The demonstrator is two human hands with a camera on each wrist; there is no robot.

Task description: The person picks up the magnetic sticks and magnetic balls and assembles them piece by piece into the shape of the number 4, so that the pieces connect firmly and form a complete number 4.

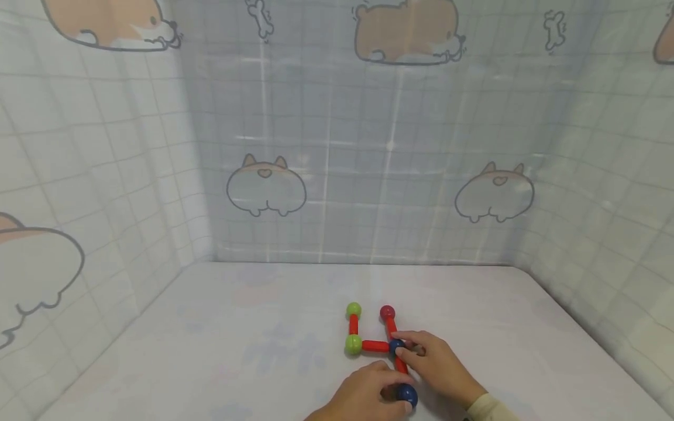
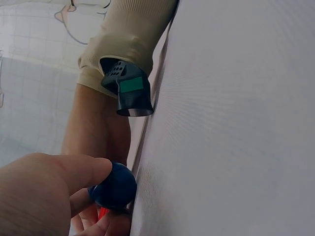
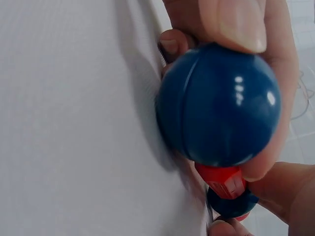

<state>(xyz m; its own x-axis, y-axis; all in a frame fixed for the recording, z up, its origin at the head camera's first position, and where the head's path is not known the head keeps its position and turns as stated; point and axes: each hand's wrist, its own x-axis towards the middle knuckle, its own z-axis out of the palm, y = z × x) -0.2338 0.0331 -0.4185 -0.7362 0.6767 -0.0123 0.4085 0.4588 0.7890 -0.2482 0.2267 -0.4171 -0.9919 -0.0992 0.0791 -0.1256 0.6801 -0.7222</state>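
Red rods and balls lie joined on the table. Two green balls, the far one (image 1: 354, 310) and the near one (image 1: 353, 344), have a red rod (image 1: 353, 325) between them. A sideways rod (image 1: 375, 346) links the near green ball to a middle blue ball (image 1: 396, 348), from which another rod leads to a crimson ball (image 1: 387, 313). My right hand (image 1: 439, 365) pinches the middle blue ball between thumb and fingers. My left hand (image 1: 363, 394) grips the front blue ball (image 3: 219, 105). A short red rod (image 1: 401, 365) runs between both blue balls, partly hidden by fingers.
A pale cloth with faint prints covers the table (image 1: 210, 339). Fabric walls (image 1: 337, 234) with a grid and cartoon dogs stand at the back and both sides. A dark wrist camera (image 2: 130, 91) sits at the right sleeve's cuff.
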